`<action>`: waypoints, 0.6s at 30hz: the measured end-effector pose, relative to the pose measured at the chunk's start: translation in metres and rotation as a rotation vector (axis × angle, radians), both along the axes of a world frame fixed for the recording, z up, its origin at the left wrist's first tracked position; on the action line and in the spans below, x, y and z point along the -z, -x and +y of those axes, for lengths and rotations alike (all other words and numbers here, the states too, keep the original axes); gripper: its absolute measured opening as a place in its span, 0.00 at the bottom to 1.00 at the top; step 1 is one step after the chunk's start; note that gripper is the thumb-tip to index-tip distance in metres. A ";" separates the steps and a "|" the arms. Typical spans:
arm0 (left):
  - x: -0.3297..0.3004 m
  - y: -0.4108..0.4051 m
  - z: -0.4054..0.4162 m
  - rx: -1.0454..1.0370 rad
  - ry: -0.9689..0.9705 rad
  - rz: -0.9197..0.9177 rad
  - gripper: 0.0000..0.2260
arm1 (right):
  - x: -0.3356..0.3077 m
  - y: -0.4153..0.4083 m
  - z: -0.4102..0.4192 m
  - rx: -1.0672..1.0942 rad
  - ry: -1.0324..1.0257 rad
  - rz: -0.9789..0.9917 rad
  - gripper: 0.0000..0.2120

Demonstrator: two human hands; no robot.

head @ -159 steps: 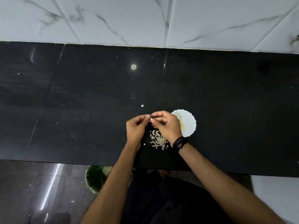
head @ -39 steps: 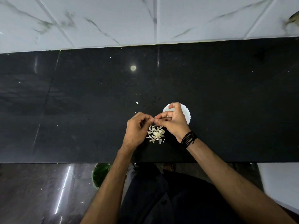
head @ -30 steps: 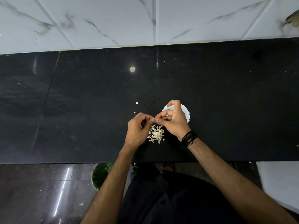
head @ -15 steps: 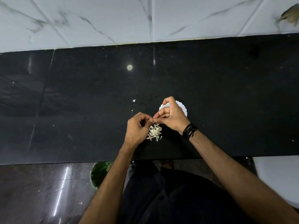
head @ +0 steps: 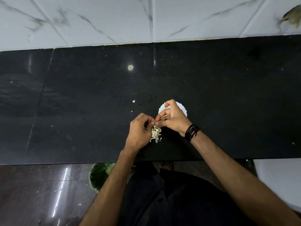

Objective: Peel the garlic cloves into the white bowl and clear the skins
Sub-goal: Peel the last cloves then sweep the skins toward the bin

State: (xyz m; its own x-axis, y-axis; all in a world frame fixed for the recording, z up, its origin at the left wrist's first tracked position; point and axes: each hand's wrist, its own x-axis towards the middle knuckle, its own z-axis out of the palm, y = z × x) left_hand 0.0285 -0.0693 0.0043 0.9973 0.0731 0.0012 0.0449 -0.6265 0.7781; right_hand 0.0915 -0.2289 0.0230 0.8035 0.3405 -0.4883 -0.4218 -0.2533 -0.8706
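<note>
White bowl [head: 183, 108] sits on the black counter [head: 81, 103], mostly hidden behind the right hand [head: 174, 119]. Left hand [head: 140, 131] is just left of the bowl; both hands' curled fingertips meet, pinching a barely visible garlic clove. Skins [head: 156, 133] are heaped below them.

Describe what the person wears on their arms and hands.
Both forearms are bare, with no sleeves reaching them. The right hand has a bundle of thin black cords wrapped several times around its wrist. The left hand and its wrist carry nothing. No gloves, rings or watch are visible.
</note>
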 end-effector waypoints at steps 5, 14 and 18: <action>0.000 0.000 -0.002 -0.010 0.062 0.015 0.06 | 0.003 0.002 -0.002 0.003 -0.094 0.023 0.30; 0.002 0.001 -0.005 -0.148 0.465 0.290 0.07 | 0.012 0.013 -0.004 0.075 -0.219 -0.018 0.26; -0.002 0.004 -0.010 -0.196 0.660 0.344 0.07 | 0.011 0.019 -0.001 0.143 -0.200 -0.120 0.25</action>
State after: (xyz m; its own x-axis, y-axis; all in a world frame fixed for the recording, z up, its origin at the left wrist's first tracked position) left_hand 0.0243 -0.0789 0.0058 0.9024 0.1267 -0.4118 0.4143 0.0071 0.9101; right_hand 0.0723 -0.2295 0.0115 0.8982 0.2996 -0.3217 -0.3320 -0.0171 -0.9431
